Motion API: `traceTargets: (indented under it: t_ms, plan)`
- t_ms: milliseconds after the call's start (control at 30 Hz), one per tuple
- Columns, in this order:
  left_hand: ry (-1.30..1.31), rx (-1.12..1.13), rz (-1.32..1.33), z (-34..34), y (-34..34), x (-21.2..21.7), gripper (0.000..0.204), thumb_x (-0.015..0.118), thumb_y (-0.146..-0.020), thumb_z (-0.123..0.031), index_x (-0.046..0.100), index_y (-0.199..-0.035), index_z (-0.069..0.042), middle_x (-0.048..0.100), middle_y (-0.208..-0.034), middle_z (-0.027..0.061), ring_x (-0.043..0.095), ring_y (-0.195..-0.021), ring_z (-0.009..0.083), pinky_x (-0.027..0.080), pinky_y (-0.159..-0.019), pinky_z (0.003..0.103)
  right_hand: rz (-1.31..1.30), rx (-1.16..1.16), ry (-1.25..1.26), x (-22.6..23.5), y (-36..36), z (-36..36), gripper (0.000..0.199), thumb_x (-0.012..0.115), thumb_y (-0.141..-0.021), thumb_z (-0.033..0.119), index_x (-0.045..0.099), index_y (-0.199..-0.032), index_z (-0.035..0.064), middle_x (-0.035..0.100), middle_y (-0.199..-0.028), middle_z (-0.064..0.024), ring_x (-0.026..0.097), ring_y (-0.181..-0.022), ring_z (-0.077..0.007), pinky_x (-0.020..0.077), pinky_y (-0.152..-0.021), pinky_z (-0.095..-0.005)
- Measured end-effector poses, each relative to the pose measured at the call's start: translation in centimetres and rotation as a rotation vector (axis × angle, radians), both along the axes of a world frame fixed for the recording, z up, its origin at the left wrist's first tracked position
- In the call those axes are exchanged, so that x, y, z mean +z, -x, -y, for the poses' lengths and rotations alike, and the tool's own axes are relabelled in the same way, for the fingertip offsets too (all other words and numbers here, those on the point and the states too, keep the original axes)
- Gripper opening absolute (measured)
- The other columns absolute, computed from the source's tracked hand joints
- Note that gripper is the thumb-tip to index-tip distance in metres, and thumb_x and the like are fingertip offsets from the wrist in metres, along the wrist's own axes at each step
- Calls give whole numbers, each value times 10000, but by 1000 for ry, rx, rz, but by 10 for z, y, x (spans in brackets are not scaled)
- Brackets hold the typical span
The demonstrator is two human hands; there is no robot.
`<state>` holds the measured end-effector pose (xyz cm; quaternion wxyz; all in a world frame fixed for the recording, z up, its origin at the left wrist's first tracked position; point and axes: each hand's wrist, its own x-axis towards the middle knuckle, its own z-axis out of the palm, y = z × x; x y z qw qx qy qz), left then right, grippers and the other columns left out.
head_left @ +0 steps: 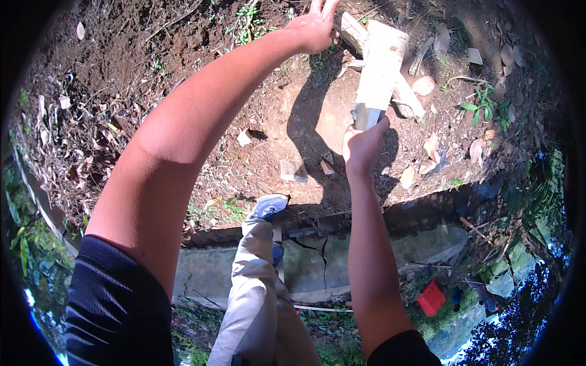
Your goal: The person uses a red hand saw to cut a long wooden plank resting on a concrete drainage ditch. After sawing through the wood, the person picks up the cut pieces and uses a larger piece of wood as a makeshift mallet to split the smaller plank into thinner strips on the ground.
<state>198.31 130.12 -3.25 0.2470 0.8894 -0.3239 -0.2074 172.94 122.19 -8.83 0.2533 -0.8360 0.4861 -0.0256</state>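
Note:
My right hand (pixel 362 149) is closed around the lower end of a pale flat piece of wood (pixel 383 64). Sunlight washes out its surface, and the end by my fist is in grey shadow. In the picture it overlaps a split log (pixel 408 97) lying slantwise on the soil. My left hand (pixel 314 30) reaches to the far edge of the view, near the log's upper end. Its fingers look stretched and apart, with nothing visible in them; the tips are partly cut off.
Small wood chips (pixel 293 171) and dry leaves (pixel 408 177) lie on bare soil (pixel 262 168). My shoe (pixel 268 207) is at the soil's near edge, beside a cracked concrete ledge (pixel 336 259). A red object (pixel 431 299) sits lower right among greenery.

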Motion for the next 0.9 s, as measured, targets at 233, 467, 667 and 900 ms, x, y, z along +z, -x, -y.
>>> traceTargets:
  t_ms: [233, 467, 667, 900]
  plan:
    - [369, 632, 42, -185, 201, -52, 541, 601, -874, 35, 357, -1347, -58, 508, -1193, 134, 473, -609, 122, 435, -570, 312, 649, -137, 28, 37, 10, 11, 657, 697, -802, 23, 392, -1371, -94, 571, -1283, -319, 620, -1162, -422, 514, -953, -442]
    - [169, 920, -454, -271, 442, -24, 432, 603, -796, 107, 512, -1188, -51, 472, -1046, 95, 465, -630, 146, 426, -584, 305, 125, 40, 68, 0, -2, 19, 638, 713, -790, 77, 432, -1360, 20, 683, -1062, -266, 677, -1036, -424, 535, -898, -461]
    - [174, 848, -742, -243, 531, -9, 355, 637, -847, -10, 531, -1181, -64, 524, -1140, 108, 562, -609, 168, 486, -581, 323, 734, -14, 208, 49, -11, -13, 604, 724, -781, 35, 420, -1292, -77, 645, -1037, -244, 693, -968, -343, 563, -779, -393]
    - [281, 808, -821, -188, 493, 14, 346, 633, -869, -69, 520, -1196, -64, 539, -1130, 103, 597, -649, 191, 504, -623, 339, -80, 22, 122, 4, -22, -21, 500, 700, -792, 77, 464, -1222, -21, 673, -1011, -263, 699, -924, -387, 552, -797, -452]
